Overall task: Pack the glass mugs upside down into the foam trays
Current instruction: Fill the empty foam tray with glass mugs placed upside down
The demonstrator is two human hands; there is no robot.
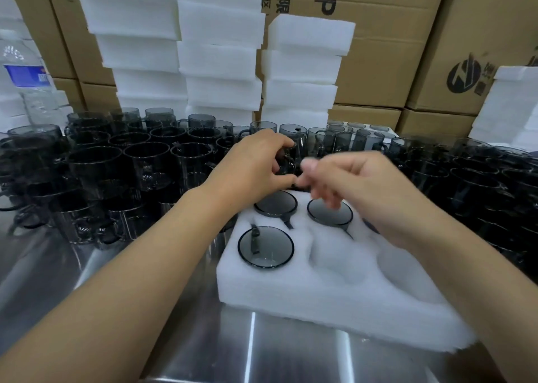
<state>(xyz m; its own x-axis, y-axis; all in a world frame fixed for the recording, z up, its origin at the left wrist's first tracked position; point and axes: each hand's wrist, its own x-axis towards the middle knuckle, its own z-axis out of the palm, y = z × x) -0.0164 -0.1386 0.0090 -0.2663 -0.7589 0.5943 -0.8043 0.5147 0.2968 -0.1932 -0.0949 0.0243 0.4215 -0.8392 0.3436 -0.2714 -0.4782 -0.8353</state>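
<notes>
While your left hand (256,164) curled its fingers and thumb round the handle of one smoked-glass mug (291,152), just past the far edge of the foam tray (320,295), your right hand (366,190) hung loose above that tray. Its fingers were half curled and blurred, with nothing in them. Your two hands were close together, fingertips almost meeting. The held mug stood among its neighbours, and I could not tell whether it was lifted off the surface.

Under your hands lay that one foam tray, sitting on the steel surface (174,339). Three upturned mugs (265,246) sat in it, bases up: two side by side in the far row and one at the left of the near row. A dark edge showed beneath your right hand, possibly a fourth, but it was too hidden to count. Two hollows (332,254) in the near part of the tray held no mug.

To the left, behind and to the right of the tray stood upright mugs (145,155), crowded rim to rim and far too many to count. Behind them rose three tall foam stacks (221,62) in the middle, with more foam at the left and right edges. Cardboard boxes (393,48) made the back wall, and one plastic water bottle (23,71) stood at the far left.
</notes>
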